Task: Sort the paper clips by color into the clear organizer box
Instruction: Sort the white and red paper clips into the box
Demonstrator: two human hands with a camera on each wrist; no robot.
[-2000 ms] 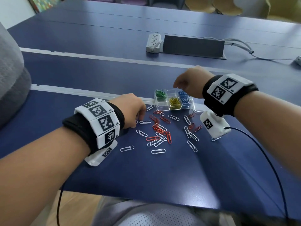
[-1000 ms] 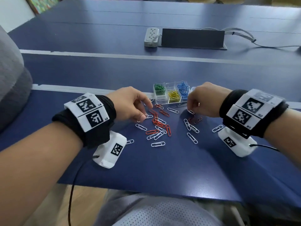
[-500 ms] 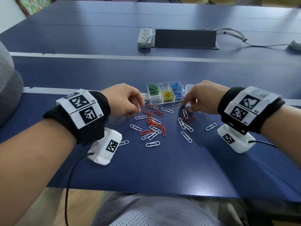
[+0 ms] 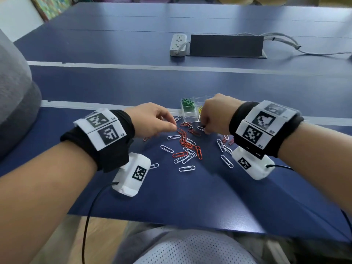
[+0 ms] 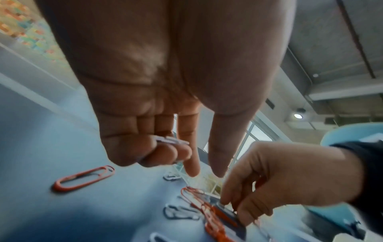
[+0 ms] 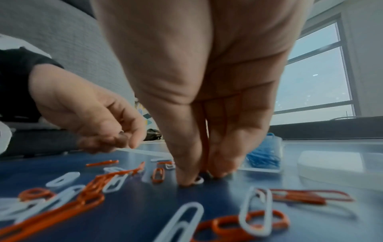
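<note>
Red paper clips (image 4: 185, 141) and white paper clips (image 4: 186, 168) lie scattered on the blue table (image 4: 190, 197). Behind them stands the clear organizer box (image 4: 187, 115), with green clips (image 4: 188, 105) and blue clips (image 6: 262, 157) in its compartments. My left hand (image 4: 173, 128) hovers over the far end of the red pile. Its last three fingers curl round white clips (image 5: 171, 140), while index finger and thumb point down. My right hand (image 4: 204, 130) is just in front of the box, thumb and index pinching a white clip (image 6: 199, 180) against the table. It hides part of the box.
A white power strip (image 4: 178, 44) and a dark flat panel (image 4: 226, 46) with cables lie further back. A grey padded object (image 4: 15, 103) stands at the left. A single red clip (image 5: 82, 178) lies apart on the left. The table's near edge is close to my body.
Both hands have closed in toward the far end of the pile by the box. The right hand has slid left and come down on a white clip, now covering the box's right compartments.
</note>
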